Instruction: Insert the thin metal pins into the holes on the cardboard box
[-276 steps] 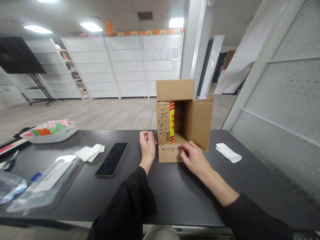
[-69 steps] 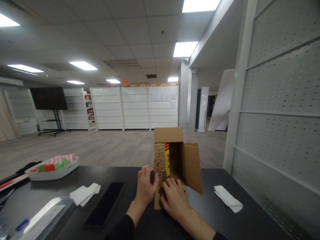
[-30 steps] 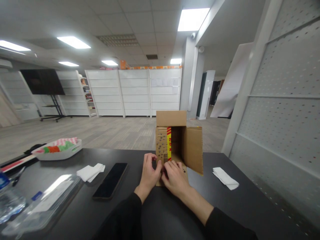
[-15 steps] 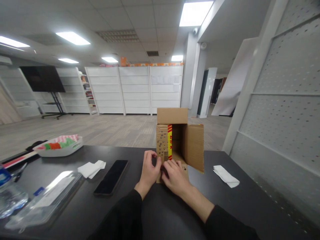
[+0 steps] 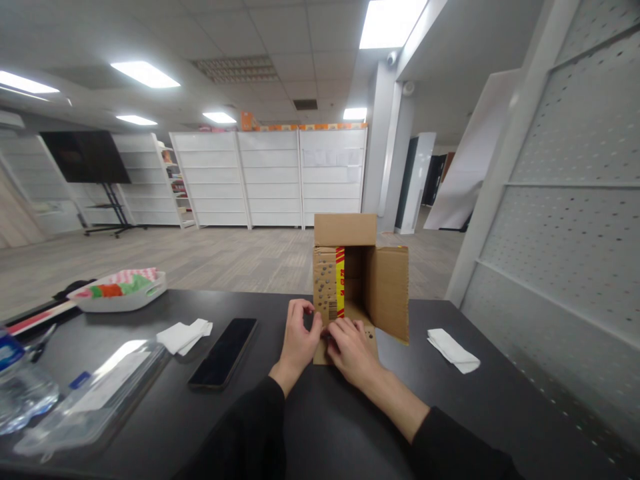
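A brown cardboard box (image 5: pixel 326 283) stands on the table with its opening toward me. Its top flap (image 5: pixel 345 230) points up, and the right flap (image 5: pixel 391 290) swings out to the side. Yellow tape with red marks (image 5: pixel 341 283) runs down the dotted left flap. At the lower left corner of the box, my left hand (image 5: pixel 299 340) is curled, thumb and fingers closing on the cardboard edge. My right hand (image 5: pixel 350 350) lies across the bottom flap with bent fingers gripping it. The fingertips of both hands nearly meet, and what lies between them is partly hidden.
To the left are a black phone (image 5: pixel 223 353), folded white tissues (image 5: pixel 184 336), a clear plastic case (image 5: pixel 100 393), a water bottle (image 5: pixel 23 387) and a white basket (image 5: pixel 120 300) with colourful cloth. Another tissue (image 5: pixel 453 351) lies right, near a perforated panel (image 5: pixel 565 267).
The view has shifted very slightly. Both hands keep their place at the lower front of the box, and the box stays where it was.
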`<state>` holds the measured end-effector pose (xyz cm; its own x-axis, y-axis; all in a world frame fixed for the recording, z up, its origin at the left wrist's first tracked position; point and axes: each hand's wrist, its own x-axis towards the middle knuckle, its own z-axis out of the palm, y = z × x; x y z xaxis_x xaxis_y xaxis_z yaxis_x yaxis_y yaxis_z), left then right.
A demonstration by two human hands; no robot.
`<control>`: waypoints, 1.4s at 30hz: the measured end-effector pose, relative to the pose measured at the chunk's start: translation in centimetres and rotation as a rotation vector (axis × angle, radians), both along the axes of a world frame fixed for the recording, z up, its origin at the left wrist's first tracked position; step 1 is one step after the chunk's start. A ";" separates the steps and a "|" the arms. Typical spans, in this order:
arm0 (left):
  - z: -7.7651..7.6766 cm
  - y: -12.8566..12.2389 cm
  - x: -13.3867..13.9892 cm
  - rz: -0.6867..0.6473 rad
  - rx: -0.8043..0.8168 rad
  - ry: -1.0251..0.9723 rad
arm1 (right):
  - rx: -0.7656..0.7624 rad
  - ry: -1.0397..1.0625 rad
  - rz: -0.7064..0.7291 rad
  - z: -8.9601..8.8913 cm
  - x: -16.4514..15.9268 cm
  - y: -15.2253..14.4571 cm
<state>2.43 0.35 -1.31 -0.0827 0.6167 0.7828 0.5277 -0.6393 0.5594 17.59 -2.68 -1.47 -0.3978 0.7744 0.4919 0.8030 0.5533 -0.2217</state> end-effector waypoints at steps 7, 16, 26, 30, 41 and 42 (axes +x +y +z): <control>0.1 -0.1 0.0 0.003 0.006 -0.005 | 0.028 0.044 0.030 0.0 0.2 0.1; -0.1 0.0 -0.1 0.001 -0.002 -0.007 | 0.120 0.152 0.085 0.2 0.4 0.2; 0.2 -0.1 0.0 -0.013 -0.009 -0.020 | 0.284 0.307 0.163 1.0 0.4 -0.5; 0.3 -0.1 0.0 -0.012 -0.012 -0.033 | 0.247 0.273 0.262 1.9 0.4 -1.2; 0.0 0.3 -0.2 0.050 -0.018 -0.069 | 0.046 0.186 0.402 1.8 0.4 -1.8; -0.1 0.3 -0.2 0.051 -0.020 -0.068 | 0.030 0.175 0.414 1.8 0.4 -1.9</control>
